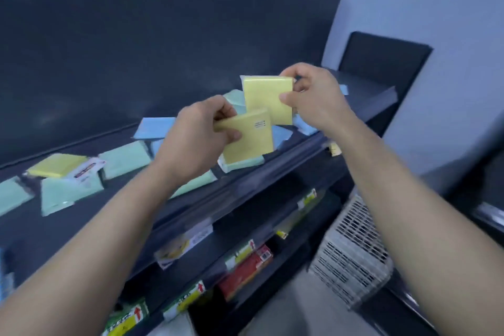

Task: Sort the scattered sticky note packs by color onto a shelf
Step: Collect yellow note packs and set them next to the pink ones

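Note:
My left hand [195,139] grips a yellow sticky note pack [249,138] with small print near its top right corner, held above the dark top shelf [362,95]. My right hand [313,95] pinches a second yellow pack [266,98] by its right edge, just above and behind the first. On the shelf lie several packs: a yellow one [56,165] at the left, green ones [124,158] in the middle and left, and blue ones [154,127] further back. Another green pack [242,163] lies under the left-hand pack.
Lower shelves hold packaged goods: a red box [245,270], green and yellow packs [125,319] and price labels along the rails. A white slatted crate [351,251] stands on the floor at the right. A dark panel backs the shelf, with a second dark shelf unit at the far right.

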`<state>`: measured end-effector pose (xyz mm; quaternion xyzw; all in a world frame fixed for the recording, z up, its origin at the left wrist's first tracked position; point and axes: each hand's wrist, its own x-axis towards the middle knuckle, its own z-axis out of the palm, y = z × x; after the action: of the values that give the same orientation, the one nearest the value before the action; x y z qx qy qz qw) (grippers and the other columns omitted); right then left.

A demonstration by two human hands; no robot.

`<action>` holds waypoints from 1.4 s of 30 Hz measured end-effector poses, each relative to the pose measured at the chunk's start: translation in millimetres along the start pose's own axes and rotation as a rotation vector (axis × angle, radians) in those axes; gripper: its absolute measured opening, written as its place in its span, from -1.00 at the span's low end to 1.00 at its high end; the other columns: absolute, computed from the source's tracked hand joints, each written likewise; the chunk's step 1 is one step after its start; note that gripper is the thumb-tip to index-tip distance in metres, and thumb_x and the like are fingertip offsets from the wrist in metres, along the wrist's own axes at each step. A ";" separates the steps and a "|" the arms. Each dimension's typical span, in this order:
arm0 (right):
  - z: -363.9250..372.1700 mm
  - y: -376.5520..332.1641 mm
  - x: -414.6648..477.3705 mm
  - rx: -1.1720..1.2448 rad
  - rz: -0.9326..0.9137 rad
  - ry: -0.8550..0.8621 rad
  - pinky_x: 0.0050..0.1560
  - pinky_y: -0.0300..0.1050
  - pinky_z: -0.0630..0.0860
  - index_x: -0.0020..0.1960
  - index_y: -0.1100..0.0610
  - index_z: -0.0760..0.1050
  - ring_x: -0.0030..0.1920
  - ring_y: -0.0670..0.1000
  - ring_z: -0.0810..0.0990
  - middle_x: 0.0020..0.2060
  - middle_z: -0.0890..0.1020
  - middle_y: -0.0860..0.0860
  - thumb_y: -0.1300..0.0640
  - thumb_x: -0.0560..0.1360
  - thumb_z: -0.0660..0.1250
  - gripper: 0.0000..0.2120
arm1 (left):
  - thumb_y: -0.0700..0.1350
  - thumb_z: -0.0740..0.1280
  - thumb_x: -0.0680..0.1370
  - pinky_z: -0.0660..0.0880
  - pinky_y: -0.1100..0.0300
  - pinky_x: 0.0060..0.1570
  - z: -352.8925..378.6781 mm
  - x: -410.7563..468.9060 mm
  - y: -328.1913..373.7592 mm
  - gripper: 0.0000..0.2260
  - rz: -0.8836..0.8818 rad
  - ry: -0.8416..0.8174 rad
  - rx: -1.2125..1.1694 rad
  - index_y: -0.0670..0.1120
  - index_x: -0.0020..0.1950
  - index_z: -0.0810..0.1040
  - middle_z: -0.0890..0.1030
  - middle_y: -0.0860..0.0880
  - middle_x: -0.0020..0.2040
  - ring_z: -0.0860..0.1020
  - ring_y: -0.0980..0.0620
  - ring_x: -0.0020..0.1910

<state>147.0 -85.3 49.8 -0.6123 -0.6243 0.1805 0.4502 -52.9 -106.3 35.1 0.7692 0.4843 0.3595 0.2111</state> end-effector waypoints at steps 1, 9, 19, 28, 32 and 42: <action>-20.7 9.8 -9.0 -0.022 0.022 0.034 -0.09 0.02 0.54 -0.04 0.04 0.52 -0.24 0.03 0.52 -0.27 0.53 0.12 0.31 0.45 0.36 -0.81 | -0.17 0.41 0.47 0.41 0.27 -0.39 15.2 3.0 13.8 -0.88 0.039 -0.031 -0.016 -0.01 -0.12 0.48 0.53 0.11 -0.21 0.46 0.12 -0.29; -202.8 105.7 -101.7 -0.128 0.199 0.346 -0.19 -0.18 0.40 -0.01 0.03 0.51 -0.22 0.02 0.49 -0.21 0.54 0.07 0.28 0.47 0.34 -0.81 | -0.20 0.40 0.46 0.32 0.44 -0.42 162.6 10.8 149.5 -0.86 0.311 -0.258 -0.146 -0.01 -0.19 0.47 0.50 0.10 -0.27 0.42 0.16 -0.33; -445.9 217.9 -264.0 -0.326 0.444 0.688 -0.08 -0.12 0.46 -0.03 0.05 0.55 -0.18 0.01 0.49 -0.21 0.57 0.01 0.31 0.44 0.37 -0.80 | -0.25 0.40 0.45 0.38 0.47 -0.47 372.9 -48.1 372.5 -0.88 0.567 -0.583 -0.341 -0.09 -0.14 0.48 0.49 0.05 -0.26 0.43 0.19 -0.39; -554.8 266.4 -373.4 -0.397 0.645 0.910 -0.13 -0.12 0.48 -0.08 0.00 0.50 -0.20 0.05 0.50 -0.18 0.59 0.07 0.30 0.46 0.35 -0.79 | -0.24 0.39 0.47 0.49 0.28 -0.43 481.7 -85.9 481.6 -0.89 0.711 -0.810 -0.373 -0.10 -0.06 0.50 0.51 0.09 -0.18 0.50 0.05 -0.30; -587.7 287.1 -398.0 -0.438 0.731 0.958 -0.15 -0.17 0.46 -0.08 0.03 0.49 -0.18 0.05 0.52 -0.16 0.59 0.08 0.29 0.48 0.35 -0.83 | -0.19 0.41 0.46 0.37 0.44 -0.39 525.0 -87.3 514.2 -0.88 0.794 -0.845 -0.355 -0.07 -0.09 0.49 0.50 0.10 -0.21 0.44 0.12 -0.27; -658.4 382.1 -374.0 -0.459 0.953 0.816 -0.41 -0.24 0.40 -0.04 0.10 0.45 -0.17 0.06 0.50 -0.15 0.54 0.05 0.29 0.48 0.34 -0.86 | -0.16 0.45 0.43 0.46 0.07 -0.20 621.9 -34.4 557.3 -0.85 0.749 -0.904 -0.269 -0.08 -0.11 0.50 0.55 0.00 -0.19 0.48 0.03 -0.24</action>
<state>834.6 -576.0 -25.9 -0.9206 -0.0878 -0.0241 0.3797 739.5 -368.8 -7.6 0.9307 -0.0072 0.1047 0.3504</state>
